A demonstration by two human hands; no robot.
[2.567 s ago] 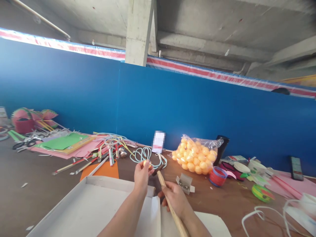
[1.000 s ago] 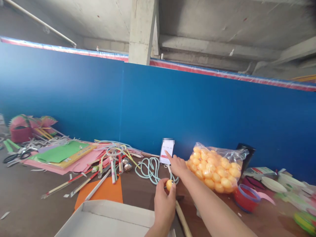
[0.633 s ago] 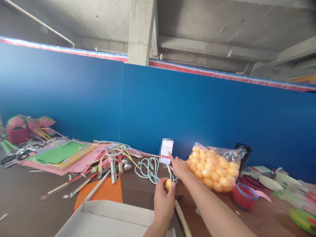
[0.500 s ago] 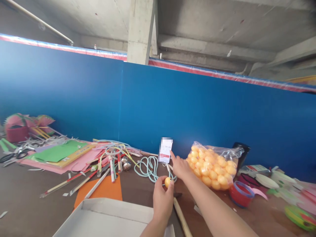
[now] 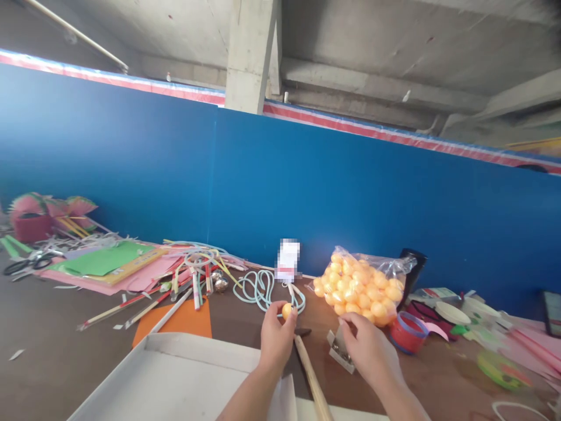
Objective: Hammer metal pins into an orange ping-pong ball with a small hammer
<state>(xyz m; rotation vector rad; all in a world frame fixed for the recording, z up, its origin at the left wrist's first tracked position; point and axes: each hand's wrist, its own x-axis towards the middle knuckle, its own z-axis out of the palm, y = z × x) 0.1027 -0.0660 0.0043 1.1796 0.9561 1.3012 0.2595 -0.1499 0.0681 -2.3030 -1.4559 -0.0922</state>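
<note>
An orange ping-pong ball (image 5: 287, 311) with a small dark spot on its side is pinched between the thumb and fingers of my left hand (image 5: 277, 338). My right hand (image 5: 372, 348) is over a small open cardboard box (image 5: 340, 354) holding small metal pieces too tiny to name. Its thumb and fingers are drawn together; whatever they grip is hidden. Between my hands lies a hammer (image 5: 312, 377) with a wooden handle. Behind it a clear bag of orange ping-pong balls (image 5: 357, 286) rests on the table, near a phone (image 5: 288, 261) leaning upright.
A white box lid (image 5: 197, 386) lies at front left. Pale blue cord (image 5: 258, 289) is coiled before the phone. Paper sheets (image 5: 100, 260), wrapped sticks and scissors (image 5: 33, 263) crowd the left. A red tub (image 5: 407, 333) and craft scraps sit right; a blue partition (image 5: 350, 193) stands behind.
My right hand has left the phone screen and come down right to the small cardboard box. My left hand still holds the ball. The view has shifted slightly.
</note>
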